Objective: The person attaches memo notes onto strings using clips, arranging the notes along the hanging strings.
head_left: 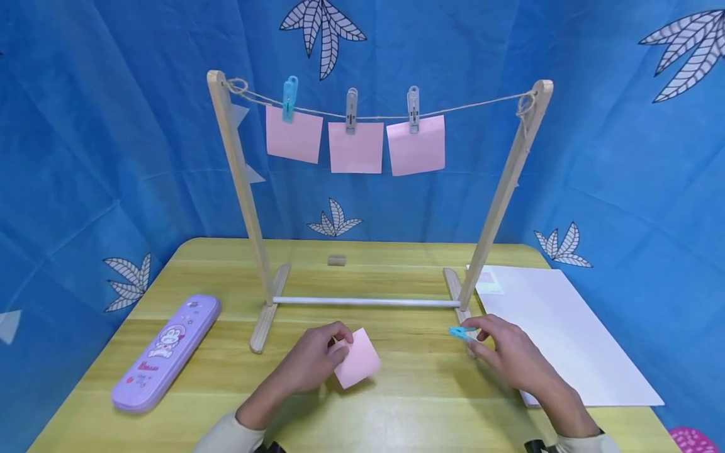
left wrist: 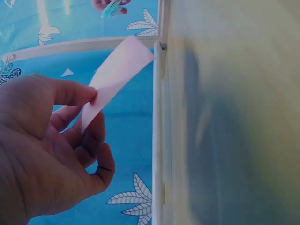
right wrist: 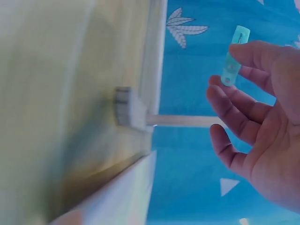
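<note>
Left hand (head_left: 308, 365) pinches pink note (head_left: 357, 357) in front of wooden rack (head_left: 362, 302). Right hand (head_left: 510, 353) pinches blue clothespin (head_left: 460, 331) beside rack's right foot.

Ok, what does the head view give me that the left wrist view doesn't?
Only the head view shows the string with three hung pink notes, the purple pencil case and the white sheet. Only the left wrist view shows the thumb and forefinger pinching the pink note close up. Both show the left hand, the blue clip in the right hand and the rack.
</note>
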Demonstrator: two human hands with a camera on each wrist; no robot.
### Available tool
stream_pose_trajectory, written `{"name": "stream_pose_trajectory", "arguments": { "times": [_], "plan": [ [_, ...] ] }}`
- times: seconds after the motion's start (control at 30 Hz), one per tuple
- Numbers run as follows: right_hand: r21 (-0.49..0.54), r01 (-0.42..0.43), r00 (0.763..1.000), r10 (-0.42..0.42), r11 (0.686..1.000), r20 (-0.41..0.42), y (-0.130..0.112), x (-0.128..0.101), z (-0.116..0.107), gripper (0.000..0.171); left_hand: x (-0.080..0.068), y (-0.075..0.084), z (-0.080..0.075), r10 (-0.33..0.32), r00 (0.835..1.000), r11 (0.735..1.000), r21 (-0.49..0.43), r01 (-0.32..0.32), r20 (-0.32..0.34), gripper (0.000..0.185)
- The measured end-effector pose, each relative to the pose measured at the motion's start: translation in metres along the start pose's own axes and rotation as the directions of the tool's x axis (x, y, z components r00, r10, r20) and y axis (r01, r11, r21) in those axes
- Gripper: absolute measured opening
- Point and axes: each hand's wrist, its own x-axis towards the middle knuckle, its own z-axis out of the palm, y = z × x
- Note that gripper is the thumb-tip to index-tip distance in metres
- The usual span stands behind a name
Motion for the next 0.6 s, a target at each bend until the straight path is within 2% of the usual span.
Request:
{"name": "stream_pose_trajectory", "arguments": {
  "times": [0.23, 0.4, 0.6],
  "plan": [
    [0.045, 0.064, 0.995, -0.06, 0.997, -0.077, -0.012, 0.016, -0.016, 0.026, 0.015, 0.017, -0.003, -0.012, 0.996, 0.995, -0.101, 0.003, -0.091, 0.024],
    [0.028, 0.061, 0.984, -0.055, 0.998, -0.172, -0.02, 0.029, -0.03, 0.032, 0.028, 0.03, -0.007, -0.019, 0.993, 0.984, -0.179, -0.002, -0.116, 0.033],
    [0.024, 0.024, 0.958, -0.016, 0.999, -0.287, -0.028, 0.041, -0.052, 0.038, 0.04, 0.045, -0.006, -0.002, 0.986, 0.975, -0.219, -0.036, -0.169, 0.018]
  ]
}}
